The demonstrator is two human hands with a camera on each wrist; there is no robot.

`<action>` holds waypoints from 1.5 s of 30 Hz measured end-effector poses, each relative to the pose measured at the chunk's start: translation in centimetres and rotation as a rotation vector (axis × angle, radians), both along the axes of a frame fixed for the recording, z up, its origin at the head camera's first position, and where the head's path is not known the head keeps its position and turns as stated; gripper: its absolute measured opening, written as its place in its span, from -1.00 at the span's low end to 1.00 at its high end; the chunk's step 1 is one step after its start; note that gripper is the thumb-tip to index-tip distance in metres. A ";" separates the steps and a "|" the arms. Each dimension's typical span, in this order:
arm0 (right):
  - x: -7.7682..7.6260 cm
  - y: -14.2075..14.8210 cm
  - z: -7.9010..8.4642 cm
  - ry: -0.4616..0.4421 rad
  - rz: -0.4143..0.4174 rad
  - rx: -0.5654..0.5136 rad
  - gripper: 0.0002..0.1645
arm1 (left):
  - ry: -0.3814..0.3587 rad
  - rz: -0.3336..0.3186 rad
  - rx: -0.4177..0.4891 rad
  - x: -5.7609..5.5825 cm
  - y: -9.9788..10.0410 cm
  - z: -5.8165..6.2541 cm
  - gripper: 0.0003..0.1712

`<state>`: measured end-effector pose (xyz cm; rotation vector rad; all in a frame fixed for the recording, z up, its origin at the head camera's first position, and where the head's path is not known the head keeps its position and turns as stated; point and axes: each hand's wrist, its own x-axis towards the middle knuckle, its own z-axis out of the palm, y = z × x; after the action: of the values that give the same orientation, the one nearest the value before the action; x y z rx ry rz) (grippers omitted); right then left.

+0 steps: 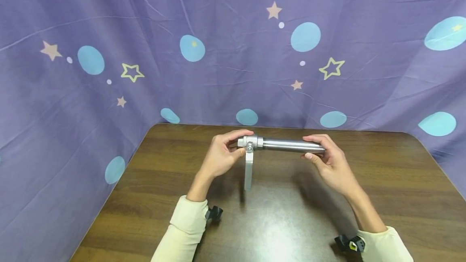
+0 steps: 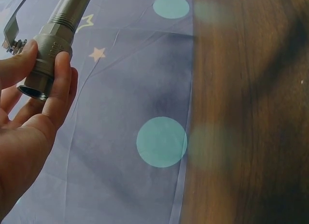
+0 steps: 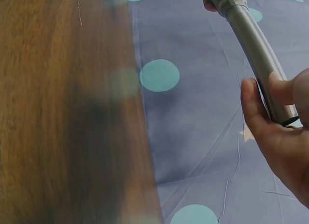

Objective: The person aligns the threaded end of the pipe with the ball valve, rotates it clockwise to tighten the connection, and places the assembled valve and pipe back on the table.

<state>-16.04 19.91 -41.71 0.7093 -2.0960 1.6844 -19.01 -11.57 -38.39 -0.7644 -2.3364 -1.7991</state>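
Cream sleeves come nearest, entering from the lower edge, with small black devices at the wrists. The forearms angle inward, and both hands are raised over the bench, their wrists well apart.

The left hand is clamped on a silver valve, thumb on the near side and forefinger over the far side. The right hand has its grip clamped on the free end of a smooth steel pipe, thumb near, fingers beyond. Valve and pipe are joined end to end and held almost level above the bench, the valve at the left and the pipe at the right. From the valve a flat lever runs toward the person, crosswise to the pipe.

The left wrist view shows what the head view hides: the valve's hollow round mouth, raised marks on its body too small to read, and threads where the pipe meets it. The right wrist view alone shows the dark rim of the pipe's free end, close to the palm.

Behind the brown wood-grain bench hangs a purple curtain, printed with blue ovals, pale dots and stars.
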 end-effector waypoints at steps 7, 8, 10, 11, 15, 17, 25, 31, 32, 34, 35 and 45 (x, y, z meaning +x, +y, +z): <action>0.0 0.0 0.1 0.057 -0.115 0.039 -0.42 | 0.014 -0.003 0.004 -0.1 0.0 0.0 -0.40; 0.0 0.0 0.1 0.056 -0.115 0.036 -0.41 | 0.016 -0.006 0.007 -0.1 0.0 0.0 -0.41; 0.0 0.0 0.0 0.051 -0.111 0.031 -0.41 | 0.014 -0.012 0.014 -0.1 0.0 0.0 -0.41; 0.0 0.1 0.1 0.049 -0.111 0.031 -0.40 | 0.012 -0.012 0.015 -0.1 0.0 0.0 -0.42; 0.1 0.1 0.1 0.038 -0.109 0.036 -0.40 | 0.008 -0.011 0.011 -0.1 0.0 -0.1 -0.42; 0.1 0.2 0.1 0.036 -0.109 0.042 -0.41 | 0.006 -0.012 0.009 -0.1 0.0 0.0 -0.42; 0.1 0.4 0.2 0.033 -0.131 0.091 -0.45 | 0.006 -0.015 0.008 -0.1 -0.1 -0.1 -0.42; 0.1 0.5 0.2 0.013 -0.112 0.092 -0.46 | 0.011 -0.020 0.008 -0.1 -0.1 -0.1 -0.41; 0.1 0.5 0.2 0.008 -0.106 0.090 -0.47 | 0.012 -0.021 0.007 -0.1 0.0 -0.1 -0.41; 0.2 0.6 0.3 -0.003 -0.096 0.087 -0.49 | 0.013 -0.023 0.008 -0.1 0.0 0.0 -0.41; 0.2 0.6 0.3 -0.009 -0.094 0.088 -0.50 | 0.013 -0.026 0.010 -0.1 0.0 0.0 -0.41; 0.2 0.6 0.3 -0.015 -0.117 0.112 -0.51 | 0.003 -0.028 0.009 -0.1 0.0 -0.1 -0.42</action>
<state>-15.85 20.51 -41.38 0.5950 -2.2114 1.5251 -19.12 -11.59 -38.50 -0.8028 -2.3251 -1.8170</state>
